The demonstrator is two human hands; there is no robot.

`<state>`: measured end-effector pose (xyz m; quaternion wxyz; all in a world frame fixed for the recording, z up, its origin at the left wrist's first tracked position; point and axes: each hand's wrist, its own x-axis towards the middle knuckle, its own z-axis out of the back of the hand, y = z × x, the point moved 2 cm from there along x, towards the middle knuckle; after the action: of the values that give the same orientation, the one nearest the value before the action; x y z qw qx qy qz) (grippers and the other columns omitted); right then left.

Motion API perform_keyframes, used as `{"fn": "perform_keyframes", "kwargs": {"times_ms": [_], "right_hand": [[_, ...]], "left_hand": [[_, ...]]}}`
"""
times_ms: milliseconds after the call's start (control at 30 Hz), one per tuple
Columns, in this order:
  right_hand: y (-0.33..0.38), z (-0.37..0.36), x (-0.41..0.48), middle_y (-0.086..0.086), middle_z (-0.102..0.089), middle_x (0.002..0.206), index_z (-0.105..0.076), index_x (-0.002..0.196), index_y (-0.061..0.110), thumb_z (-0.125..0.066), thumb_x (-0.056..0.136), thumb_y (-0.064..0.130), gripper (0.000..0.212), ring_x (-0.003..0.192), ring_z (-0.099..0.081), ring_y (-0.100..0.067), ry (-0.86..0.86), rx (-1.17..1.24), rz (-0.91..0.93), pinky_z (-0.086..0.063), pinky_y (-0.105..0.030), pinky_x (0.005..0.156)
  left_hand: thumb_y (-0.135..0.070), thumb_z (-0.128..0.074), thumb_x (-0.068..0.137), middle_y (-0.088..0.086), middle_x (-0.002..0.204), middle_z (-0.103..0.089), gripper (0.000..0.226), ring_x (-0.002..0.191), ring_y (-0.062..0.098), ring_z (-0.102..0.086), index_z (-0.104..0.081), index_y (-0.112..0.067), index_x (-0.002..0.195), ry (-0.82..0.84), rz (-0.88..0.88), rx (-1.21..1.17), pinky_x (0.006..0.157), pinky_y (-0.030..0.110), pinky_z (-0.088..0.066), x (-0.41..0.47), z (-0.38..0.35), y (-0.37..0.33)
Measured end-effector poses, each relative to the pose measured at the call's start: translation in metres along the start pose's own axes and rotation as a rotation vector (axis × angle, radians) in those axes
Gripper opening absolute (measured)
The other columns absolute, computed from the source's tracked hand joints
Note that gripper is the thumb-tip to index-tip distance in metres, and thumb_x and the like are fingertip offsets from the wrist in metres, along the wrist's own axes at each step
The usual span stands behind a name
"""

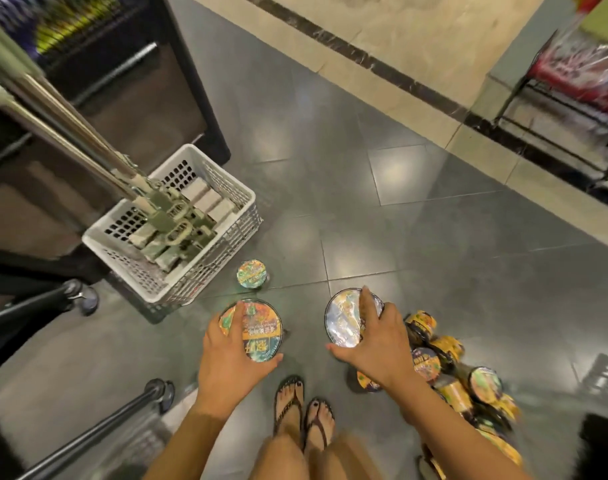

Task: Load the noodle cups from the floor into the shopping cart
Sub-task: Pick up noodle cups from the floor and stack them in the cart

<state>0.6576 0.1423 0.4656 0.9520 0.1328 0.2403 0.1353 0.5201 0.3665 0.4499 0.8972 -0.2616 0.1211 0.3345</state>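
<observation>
While we held one noodle cup in each hand, the loading looked to us hardly begun. Our left hand [231, 351] was curled from above around the orange-lidded cup [262, 329], and our right hand [382, 344] grasped the silver-lidded cup [342, 322] in the same way, with the forefinger lying across the lid. We could not tell whether these two cups were lifted or stood on the floor [399, 237]. A small cup [252, 273] stood alone just beside the front corner of the white basket [205, 275], which we took for the cart's load space. A heap of cups [448, 365] lay tumbled to our right, close behind the right wrist. Inside the basket we saw only grey-green blocks, too blurred to name, and no noodle cup, so nearly all the work seemed to remain. For moving, the way from both hands to the basket was open floor, with only the small cup standing near it. The metal poles [70, 129] came down slantwise over the basket's middle, so we judged the free corner nearest to us the better place to lower a cup. The black bars [98, 434] closed our left side, and our feet [304, 417] stood between the two hands.
</observation>
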Motion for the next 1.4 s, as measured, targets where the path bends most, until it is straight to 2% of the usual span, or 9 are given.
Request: {"fn": "perform_keyframes", "kwargs": {"times_ms": [233,433,600,767,967,1100,1200,1267,1400], "right_hand": [[0.03,0.063,-0.085,-0.014,-0.046,0.12,-0.02,0.153,0.023,-0.055,0.052,0.084,0.123,0.114,-0.045,-0.031,-0.01,0.029,0.053,-0.041,-0.038,0.094],[0.027,0.087,-0.141,-0.007,-0.039,0.127,-0.008,0.154,0.028,-0.055,0.055,0.084,0.123,0.12,-0.039,-0.024,0.057,0.052,0.093,-0.038,-0.033,0.1],[0.023,0.096,-0.167,-0.005,-0.035,0.127,-0.009,0.153,0.032,-0.067,0.056,0.079,0.122,0.123,-0.037,-0.024,0.079,0.079,0.127,-0.038,-0.034,0.101],[0.034,0.093,-0.184,-0.006,-0.035,0.125,-0.005,0.153,0.034,-0.065,0.058,0.081,0.122,0.122,-0.043,-0.026,0.184,0.103,0.148,-0.042,-0.035,0.1],[0.075,0.076,-0.209,-0.004,-0.037,0.128,-0.014,0.151,0.033,-0.068,0.056,0.079,0.119,0.122,-0.045,-0.025,0.291,-0.008,0.385,-0.041,-0.03,0.098],[0.118,0.058,-0.233,-0.006,-0.038,0.13,-0.018,0.151,0.032,-0.07,0.056,0.077,0.117,0.123,-0.046,-0.026,0.372,-0.071,0.563,-0.039,-0.032,0.101],[0.153,0.045,-0.258,-0.005,-0.038,0.13,-0.016,0.151,0.033,-0.064,0.047,0.084,0.125,0.124,-0.045,-0.025,0.442,-0.097,0.653,-0.039,-0.033,0.103],[0.175,0.035,-0.274,-0.002,-0.036,0.132,-0.017,0.151,0.033,-0.06,0.041,0.088,0.131,0.126,-0.045,-0.022,0.486,-0.104,0.707,-0.04,-0.033,0.105],[0.218,0.016,-0.312,0.001,-0.036,0.136,-0.015,0.149,0.039,-0.059,0.042,0.09,0.126,0.125,-0.044,-0.021,0.525,-0.193,0.852,-0.042,-0.04,0.103]], "left_hand": [[-0.082,-0.061,0.048,0.012,0.133,-0.032,0.121,0.122,0.034,-0.04,-0.022,-0.03,0.151,-0.008,0.067,0.03,0.093,0.041,-0.047,-0.108,0.07,-0.009],[-0.082,-0.064,0.047,0.011,0.134,-0.031,0.121,0.124,0.034,-0.041,-0.024,-0.032,0.149,-0.063,0.138,-0.016,0.095,0.043,-0.048,-0.177,0.082,-0.011],[-0.083,-0.064,0.05,0.009,0.131,-0.031,0.118,0.122,0.033,-0.043,-0.024,-0.033,0.149,-0.125,0.205,-0.065,0.094,0.041,-0.047,-0.215,0.086,-0.011],[-0.081,-0.064,0.051,0.011,0.135,-0.029,0.115,0.123,0.035,-0.04,-0.022,-0.035,0.148,-0.217,0.316,-0.126,0.095,0.043,-0.046,-0.255,0.096,0.003],[-0.084,-0.055,0.048,0.011,0.131,-0.034,0.117,0.119,0.034,-0.044,-0.024,-0.032,0.148,-0.396,0.5,-0.203,0.094,0.044,-0.047,-0.322,0.1,0.041],[-0.083,-0.063,0.048,0.013,0.138,-0.037,0.116,0.124,0.035,-0.04,-0.029,-0.031,0.146,-0.502,0.67,-0.277,0.098,0.046,-0.043,-0.379,0.089,0.074],[-0.082,-0.065,0.046,0.012,0.133,-0.041,0.116,0.121,0.034,-0.042,-0.03,-0.033,0.145,-0.599,0.805,-0.376,0.097,0.044,-0.044,-0.424,0.084,0.096],[-0.076,-0.072,0.047,0.013,0.131,-0.037,0.115,0.12,0.035,-0.043,-0.031,-0.032,0.145,-0.673,0.901,-0.45,0.097,0.044,-0.043,-0.452,0.084,0.109],[-0.065,-0.081,0.054,0.01,0.139,-0.03,0.113,0.127,0.034,-0.036,-0.027,-0.031,0.147,-0.794,1.036,-0.546,0.1,0.046,-0.042,-0.499,0.086,0.142]]}}
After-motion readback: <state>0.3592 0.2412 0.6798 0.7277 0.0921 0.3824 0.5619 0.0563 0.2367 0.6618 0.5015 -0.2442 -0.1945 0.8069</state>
